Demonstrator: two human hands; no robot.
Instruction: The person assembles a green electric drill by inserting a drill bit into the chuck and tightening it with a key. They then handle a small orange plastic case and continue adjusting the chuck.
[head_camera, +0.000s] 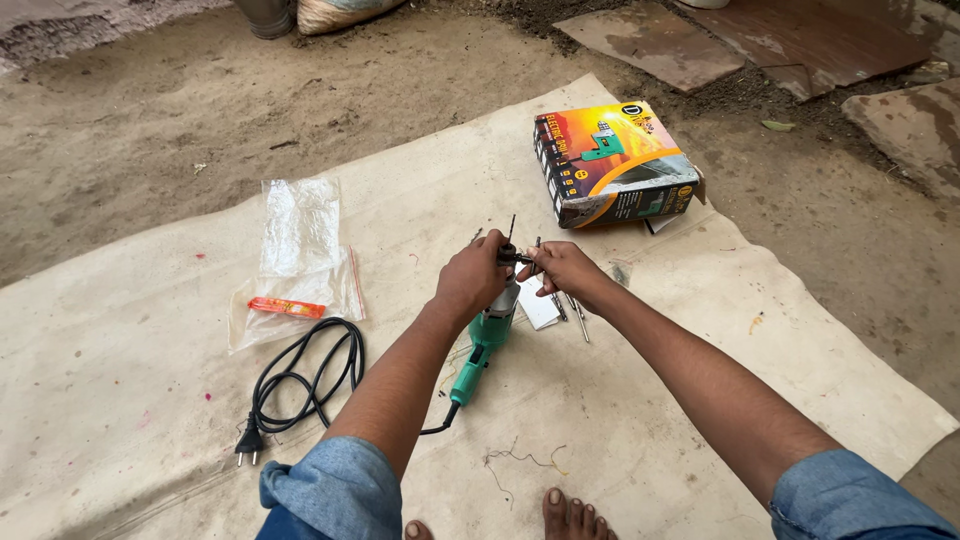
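Green electric drill at centre of frame, held nose-up above a pale cloth sheet spread on sandy ground. Left hand wrapped around the upper body of the drill, fingers closed on it, just below the chuck. Drill bit seated in the chuck, pointing up and slightly away. Right hand just right of the chuck, fingers pinched narrow on a small dark tool at the chuck; exact kind of tool too small to tell, presumably a chuck key. Black power cord running from the base of the handle, looped on the sheet at lower left, ending in a two-pin plug. Clear plastic bag lying flat at left of centre, with a small orange packet on its lower part. Printed cardboard drill box at upper right of centre, resting on the far edge of the sheet, well apart from both hands. Loose spare bits and a small white sheet lying on the cloth directly beneath the right wrist. Rolled denim sleeves on both forearms at bottom edge. Bare toes at bottom centre. Flat reddish stone slabs on the ground at upper right.
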